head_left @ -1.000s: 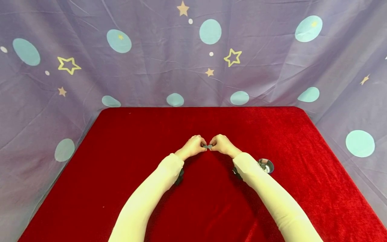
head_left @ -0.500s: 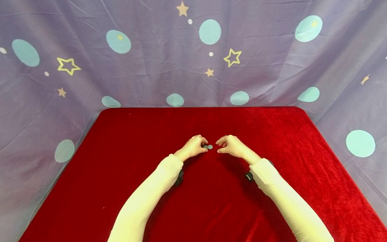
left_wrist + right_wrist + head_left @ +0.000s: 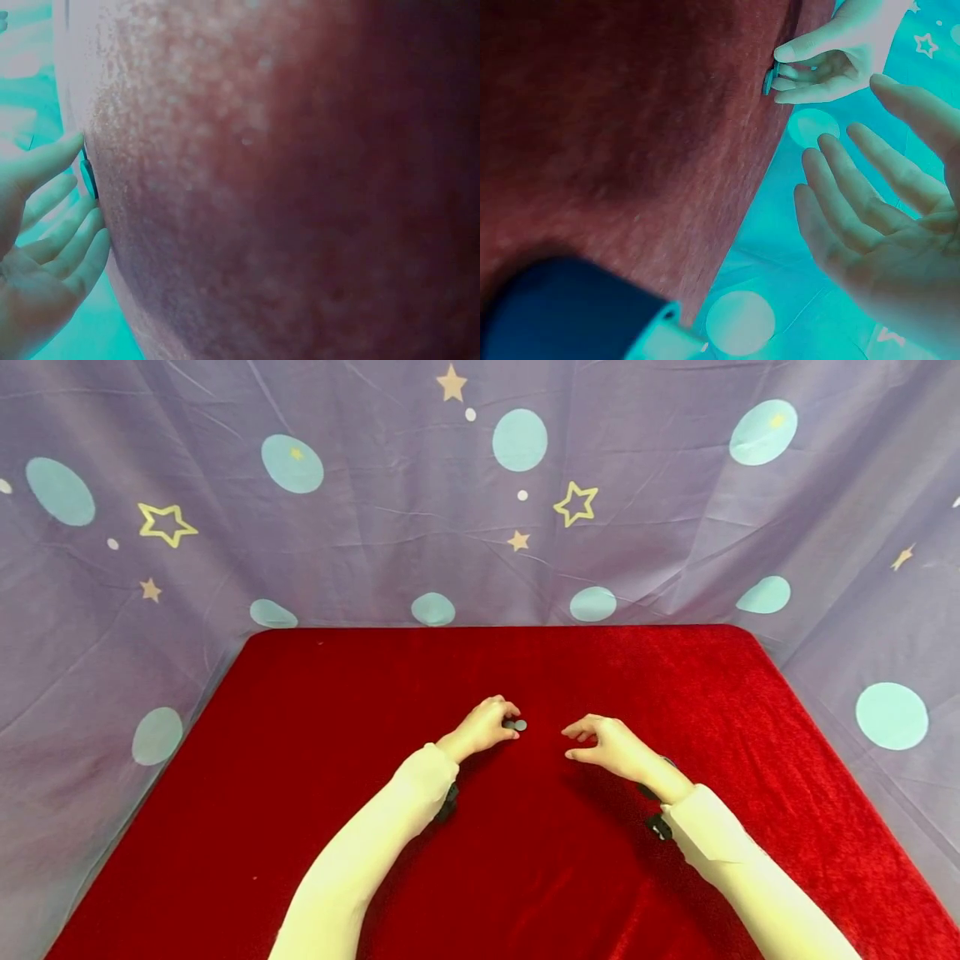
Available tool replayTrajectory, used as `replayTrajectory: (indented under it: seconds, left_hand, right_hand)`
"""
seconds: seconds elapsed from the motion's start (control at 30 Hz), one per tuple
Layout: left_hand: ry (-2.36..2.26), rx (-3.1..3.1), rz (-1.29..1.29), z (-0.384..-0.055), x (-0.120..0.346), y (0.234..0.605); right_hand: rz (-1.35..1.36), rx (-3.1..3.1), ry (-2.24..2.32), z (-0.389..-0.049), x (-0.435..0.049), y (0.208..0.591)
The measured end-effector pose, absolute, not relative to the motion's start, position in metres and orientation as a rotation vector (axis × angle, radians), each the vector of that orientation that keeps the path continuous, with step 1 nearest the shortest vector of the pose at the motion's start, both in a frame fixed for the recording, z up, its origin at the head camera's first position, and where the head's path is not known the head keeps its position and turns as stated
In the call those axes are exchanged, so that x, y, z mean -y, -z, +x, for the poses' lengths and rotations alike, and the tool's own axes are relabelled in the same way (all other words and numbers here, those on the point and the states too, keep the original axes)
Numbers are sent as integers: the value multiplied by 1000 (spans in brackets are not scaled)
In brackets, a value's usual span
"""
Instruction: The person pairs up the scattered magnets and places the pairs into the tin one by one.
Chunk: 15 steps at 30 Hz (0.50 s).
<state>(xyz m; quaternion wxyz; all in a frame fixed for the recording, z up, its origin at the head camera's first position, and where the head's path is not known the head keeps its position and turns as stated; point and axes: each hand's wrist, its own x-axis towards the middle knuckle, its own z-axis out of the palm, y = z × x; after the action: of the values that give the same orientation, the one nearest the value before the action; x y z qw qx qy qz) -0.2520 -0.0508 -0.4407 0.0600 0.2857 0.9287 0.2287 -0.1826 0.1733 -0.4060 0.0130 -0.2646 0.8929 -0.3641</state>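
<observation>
Two small grey-green discs point(image 3: 521, 725) lie side by side on the red cloth in the head view. My left hand point(image 3: 486, 724) is around them, its thumb and fingertips spread on either side. From the left wrist view, a dark disc point(image 3: 89, 178) sits at the cloth between the thumb tip and the fingers. The right wrist view gives the same layout, with a gap around the disc point(image 3: 769, 79). My right hand point(image 3: 611, 743) hovers to the right with loosely spread fingers, holding nothing.
A red velvety cloth point(image 3: 375, 668) covers the table, with a purple patterned curtain point(image 3: 390, 485) around its back and sides. My right wrist and sleeve mostly hide a metal bowl. Dark wrist devices point(image 3: 658, 827) hang under the sleeves.
My right hand has let go of the right disc and drawn back to the right and nearer. My left hand stays at the discs, its thumb and fingers parted slightly wider.
</observation>
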Motion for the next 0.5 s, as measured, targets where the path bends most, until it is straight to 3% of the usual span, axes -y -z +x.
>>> replayTrajectory:
  seconds: [0.5]
  left_hand:
    - [-673,-2828,945,-257,45,447]
  right_hand:
    - [-727,-2947,1165,-157,-218,409]
